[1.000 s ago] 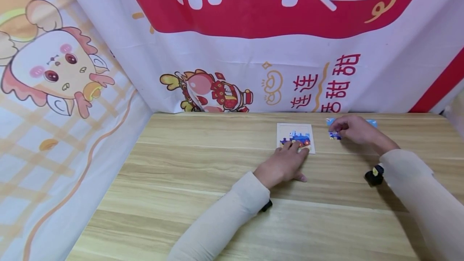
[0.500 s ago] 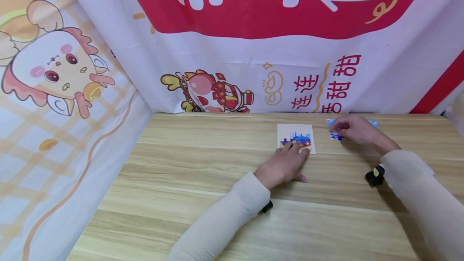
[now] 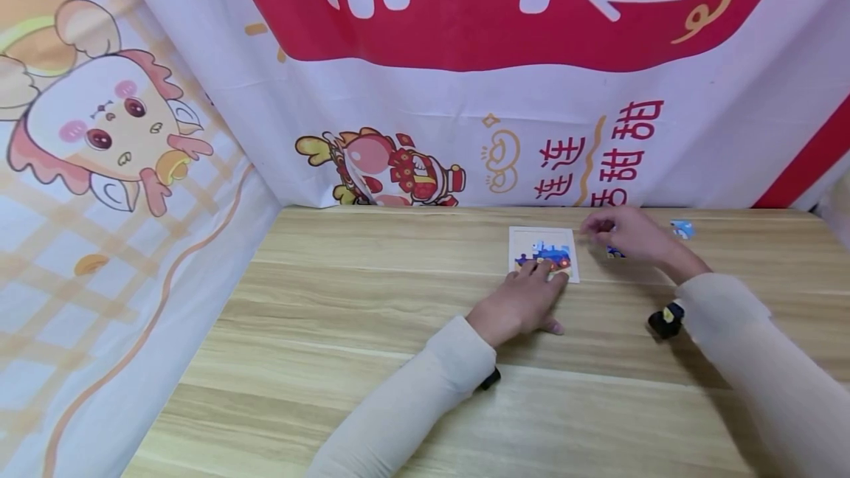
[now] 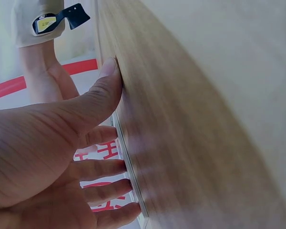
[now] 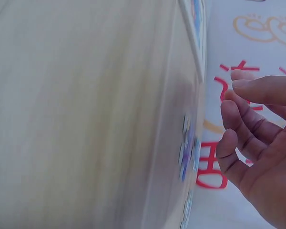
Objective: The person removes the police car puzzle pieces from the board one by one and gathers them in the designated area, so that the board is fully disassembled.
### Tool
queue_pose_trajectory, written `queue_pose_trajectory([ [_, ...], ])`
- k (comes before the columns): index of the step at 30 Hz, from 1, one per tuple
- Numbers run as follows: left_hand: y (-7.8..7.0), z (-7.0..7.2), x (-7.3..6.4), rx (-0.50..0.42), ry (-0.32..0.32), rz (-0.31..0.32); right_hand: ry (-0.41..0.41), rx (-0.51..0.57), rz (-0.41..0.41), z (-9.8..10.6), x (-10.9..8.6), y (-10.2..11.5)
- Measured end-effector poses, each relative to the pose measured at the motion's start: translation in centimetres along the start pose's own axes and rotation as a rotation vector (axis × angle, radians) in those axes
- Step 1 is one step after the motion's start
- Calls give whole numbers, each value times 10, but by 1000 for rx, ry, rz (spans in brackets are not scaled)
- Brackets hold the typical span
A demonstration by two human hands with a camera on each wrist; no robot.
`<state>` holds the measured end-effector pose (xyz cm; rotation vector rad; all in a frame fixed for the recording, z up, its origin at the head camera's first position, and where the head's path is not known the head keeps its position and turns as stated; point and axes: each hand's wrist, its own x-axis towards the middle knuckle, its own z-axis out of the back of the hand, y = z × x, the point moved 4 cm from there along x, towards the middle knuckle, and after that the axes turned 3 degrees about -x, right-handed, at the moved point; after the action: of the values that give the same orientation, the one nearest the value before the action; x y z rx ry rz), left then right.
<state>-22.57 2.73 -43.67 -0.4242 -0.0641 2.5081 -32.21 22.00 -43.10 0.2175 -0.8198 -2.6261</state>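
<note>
Four fingers of my left hand [image 3: 521,302] lie straight on the lower edge of a white-framed jigsaw puzzle [image 3: 520,242], whose filled part pictures a blue train. The thumb rests on the table, as the left wrist view also shows. My right hand [image 3: 627,236] hovers just right of the frame, its fingers bent and the fingertips close together. Whether a piece is between those fingertips cannot be made out in either view. Beneath this hand lies a dark blue puzzle piece [image 3: 614,251], partly covered. A light blue piece [image 3: 682,229] lies further right.
The wood-grain table [image 3: 372,301] meets a printed cloth backdrop [image 3: 425,109] right behind the puzzle. Another cloth [image 3: 119,242] hangs along the left side. A black wrist camera [image 3: 666,321] sits under the right cuff.
My right hand has moved left towards the puzzle frame, uncovering the light blue piece on the right. The blue piece formerly visible by its fingertips is out of sight. My left hand stays put.
</note>
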Motion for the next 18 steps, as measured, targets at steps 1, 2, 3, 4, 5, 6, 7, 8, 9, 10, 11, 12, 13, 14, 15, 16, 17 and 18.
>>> queue_pose_trajectory([
  [1, 0, 0, 0, 1, 1, 0, 0, 10, -1, -1, 1, 3],
  [2, 0, 1, 0, 2, 1, -1, 1, 18, -4, -3, 2, 5],
  [3, -1, 1, -1, 2, 1, -2, 2, 25, -10, -4, 4, 7],
  [4, -1, 1, -1, 3, 1, -3, 5, 32, -13, -6, 5, 10],
  [5, -1, 1, -1, 4, 1, -4, 9, 40, -13, -7, 6, 12],
  [6, 0, 0, 0, 4, 1, -4, 12, 45, -6, -9, 8, 15],
  [7, 0, 0, 0, 5, 2, -5, 13, 50, -2, -10, 9, 17],
  [8, 0, 0, 0, 3, 1, -6, 15, 54, 6, -12, 10, 20],
  [9, 0, 0, 1, 3, 2, -5, 18, 59, 12, -13, 11, 22],
  [10, 0, -1, 1, 3, 2, -5, 18, 59, 22, -15, 13, 24],
  [11, 0, -1, 2, 3, 2, -5, 16, 60, 33, -16, 14, 25],
  [12, 0, 0, 2, -1, 2, -5, 16, 60, 40, -18, 16, 27],
  [13, 0, 0, 2, -3, 2, -5, 17, 61, 45, -20, 18, 27],
  [14, 0, 0, 2, -6, 2, -4, 18, 60, 51, -21, 20, 28],
  [15, 0, -1, 3, -7, 3, -3, 18, 62, 55, -23, 22, 28],
  [16, 0, -1, 3, -10, 3, -3, 18, 66, 66, -25, 23, 29],
  [17, 0, -1, 3, -11, 3, -3, 20, 73, 69, -27, 25, 29],
  [18, 0, -1, 3, -10, 4, -3, 23, 82, 71, -28, 27, 30],
])
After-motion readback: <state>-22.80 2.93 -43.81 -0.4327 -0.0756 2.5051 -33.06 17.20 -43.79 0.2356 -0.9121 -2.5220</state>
